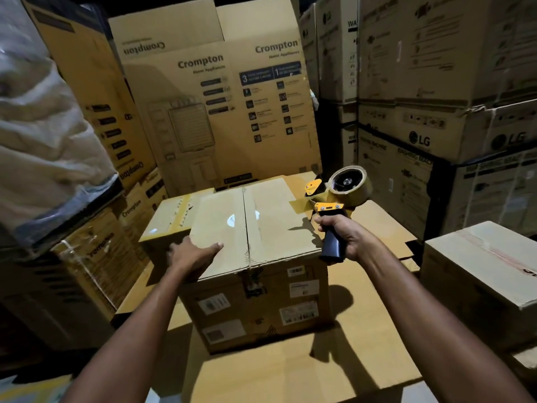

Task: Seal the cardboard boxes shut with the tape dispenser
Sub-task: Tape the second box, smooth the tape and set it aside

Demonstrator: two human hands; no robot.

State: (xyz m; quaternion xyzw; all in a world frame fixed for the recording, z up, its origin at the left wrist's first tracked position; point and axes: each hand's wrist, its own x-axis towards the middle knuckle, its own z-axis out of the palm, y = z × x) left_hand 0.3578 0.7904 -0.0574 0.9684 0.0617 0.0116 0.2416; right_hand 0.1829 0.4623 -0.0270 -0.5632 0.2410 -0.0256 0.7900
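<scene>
Holding down one flap, ready to tape the seam.

From the head view: pressing on the near left corner of the cardboard box [261, 303] with the left hand [194, 254], fingers straight and flat on the left flap, gripping nothing. Gripping the dark handle of the tape dispenser [334, 203] with the right hand [347, 237], fingers curled fully round it, raised just off the right edge of the box, tape roll [350, 181] beyond the knuckles. Between the two sets of fingertips, the centre seam [246, 222], seemingly not yet taped. Possible trouble: right flap lifting, because not pressed by any finger; tape landing beside the seam if started from this side angle; box sliding on the flattened cardboard sheet [290, 373] under the pull of the dispenser.
</scene>
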